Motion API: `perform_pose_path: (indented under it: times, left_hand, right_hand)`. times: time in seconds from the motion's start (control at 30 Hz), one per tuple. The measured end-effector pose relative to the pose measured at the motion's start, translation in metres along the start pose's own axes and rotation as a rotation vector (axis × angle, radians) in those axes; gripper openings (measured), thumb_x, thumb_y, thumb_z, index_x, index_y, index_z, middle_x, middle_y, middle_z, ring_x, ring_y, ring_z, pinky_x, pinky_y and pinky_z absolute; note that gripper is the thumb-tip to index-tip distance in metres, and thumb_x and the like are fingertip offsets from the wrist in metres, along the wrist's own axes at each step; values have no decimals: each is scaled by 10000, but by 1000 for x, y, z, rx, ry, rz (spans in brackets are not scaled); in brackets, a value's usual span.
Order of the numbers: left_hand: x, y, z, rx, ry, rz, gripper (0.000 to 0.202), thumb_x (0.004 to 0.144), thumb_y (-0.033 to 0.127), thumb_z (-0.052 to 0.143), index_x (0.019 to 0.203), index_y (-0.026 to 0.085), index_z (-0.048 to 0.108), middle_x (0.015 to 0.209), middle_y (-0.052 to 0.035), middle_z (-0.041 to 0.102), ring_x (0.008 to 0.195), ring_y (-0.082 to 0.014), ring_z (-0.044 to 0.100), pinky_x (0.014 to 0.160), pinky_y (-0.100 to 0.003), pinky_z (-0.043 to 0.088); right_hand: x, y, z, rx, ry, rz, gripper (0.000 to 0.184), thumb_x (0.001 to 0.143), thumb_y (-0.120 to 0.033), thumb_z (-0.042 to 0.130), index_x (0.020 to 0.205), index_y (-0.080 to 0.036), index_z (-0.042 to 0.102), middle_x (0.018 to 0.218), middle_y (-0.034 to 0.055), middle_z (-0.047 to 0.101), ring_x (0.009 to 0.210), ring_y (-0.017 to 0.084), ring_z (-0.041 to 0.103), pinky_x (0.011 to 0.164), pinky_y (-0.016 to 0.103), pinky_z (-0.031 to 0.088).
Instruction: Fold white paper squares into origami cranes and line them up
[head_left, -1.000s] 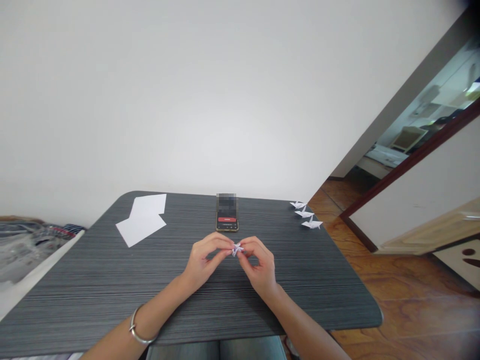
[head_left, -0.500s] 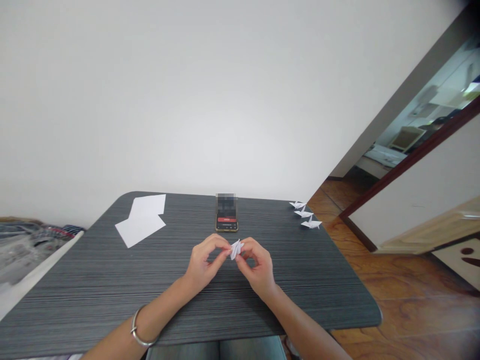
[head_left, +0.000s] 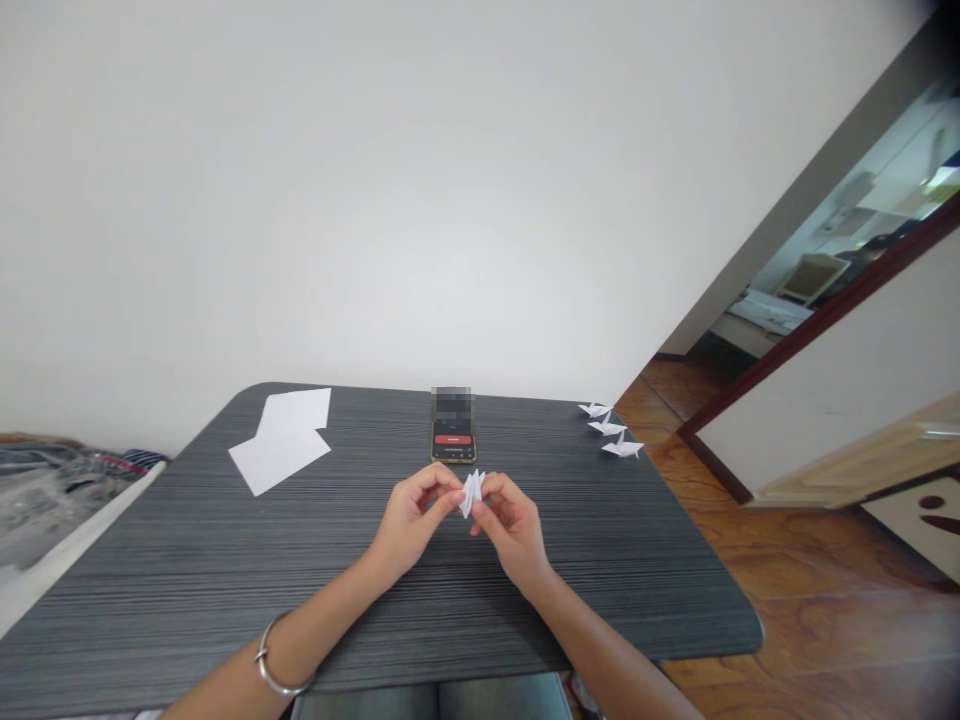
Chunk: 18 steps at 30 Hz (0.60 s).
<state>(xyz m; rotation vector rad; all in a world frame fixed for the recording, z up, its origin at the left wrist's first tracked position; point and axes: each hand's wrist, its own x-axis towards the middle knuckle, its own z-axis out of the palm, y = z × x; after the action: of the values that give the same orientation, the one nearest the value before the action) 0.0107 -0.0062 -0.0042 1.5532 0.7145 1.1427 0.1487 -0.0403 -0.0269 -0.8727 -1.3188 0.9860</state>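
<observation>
Between my two hands is a small piece of folded white paper (head_left: 471,494) with several pointed layers standing upward. My left hand (head_left: 412,518) pinches its left side between thumb and forefinger. On the other side my right hand (head_left: 516,530) grips it the same way, thumb to the front. Both hands are just above the dark wood-grain table (head_left: 360,630), near its middle. Beyond them a phone (head_left: 453,440) stands propped with its screen toward me. Three folded paper cranes (head_left: 607,428) sit in a row at the table's right edge.
Two white paper sheets (head_left: 281,455) overlap at the back left of the table. A pale wall (head_left: 450,200) rises behind it. Cloth items (head_left: 60,500) lie to the left, beyond the table's edge. On the right are a wooden floor (head_left: 810,590) and a doorway.
The folded paper has turned more upright, its points now rising higher between my fingers. My right thumb has moved up onto its front, and my left fingers have shifted slightly.
</observation>
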Motion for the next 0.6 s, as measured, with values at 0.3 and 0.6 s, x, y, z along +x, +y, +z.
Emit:
perform_pose_path:
  times: [0.3,0.6]
  left_hand:
    - [-2,-3,3,-7,14,9,146,779,250,546,684,139,531,681,-13,513,648,-124,498,615,-234,418]
    - [-3,-2,1,56,-9,30,143,772,242,555,673,141,542,654,-11,560,628,-128,535,627,-246,436]
  right_hand:
    - [0,0,1,16,17,53,84,780,-268,556,786,-196,513,716,-2,533,628,118,521,446,190,470]
    - [2,1,1,34,20,66,117,784,-308,550,779,-193,527,702,1,538,623,122,527,441,194,464]
